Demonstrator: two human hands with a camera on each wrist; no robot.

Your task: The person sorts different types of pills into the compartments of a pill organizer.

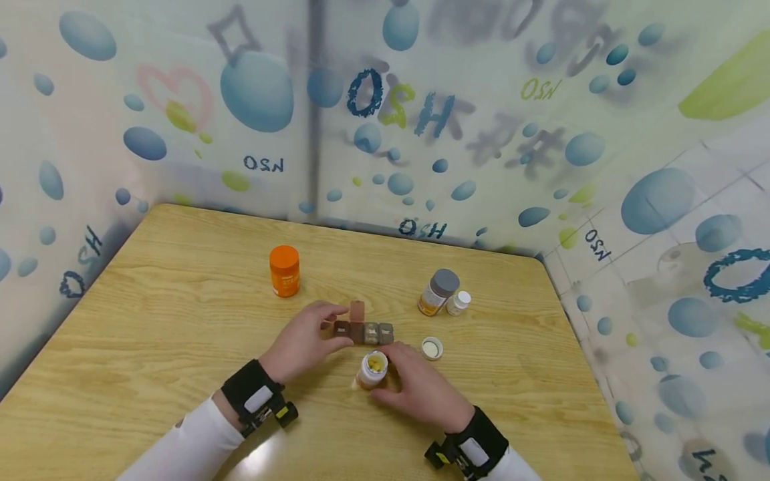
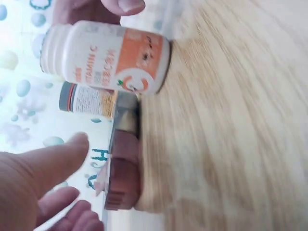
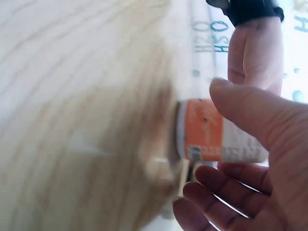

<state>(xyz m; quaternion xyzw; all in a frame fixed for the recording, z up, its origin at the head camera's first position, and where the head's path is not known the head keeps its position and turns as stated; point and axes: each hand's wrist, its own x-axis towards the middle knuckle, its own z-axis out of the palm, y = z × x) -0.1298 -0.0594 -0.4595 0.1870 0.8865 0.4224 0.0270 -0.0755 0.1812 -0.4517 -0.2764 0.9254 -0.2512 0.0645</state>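
Note:
A white vitamin C bottle (image 1: 371, 371) with an orange label band (image 2: 137, 57) stands uncapped, yellow tablets (image 1: 376, 363) showing in its mouth. My right hand (image 1: 418, 384) is beside it, fingers and thumb loosely spread around its right side; in the right wrist view the thumb (image 3: 236, 103) overlaps the bottle. Just behind the bottle lies a small pill organizer (image 1: 371, 333) in brown and grey sections, with one brown lid (image 1: 357, 310) standing up. My left hand (image 1: 305, 339) reaches to its left end, thumb and fingers apart with nothing between them.
A white cap (image 1: 432, 348) lies upside down right of the organizer. Behind it stand a grey-capped bottle (image 1: 439, 292) and a small white bottle (image 1: 459, 303). An orange jar (image 1: 285, 271) is at the back left of the wooden table (image 1: 180, 321). A patterned curtain (image 1: 385, 160) hangs behind.

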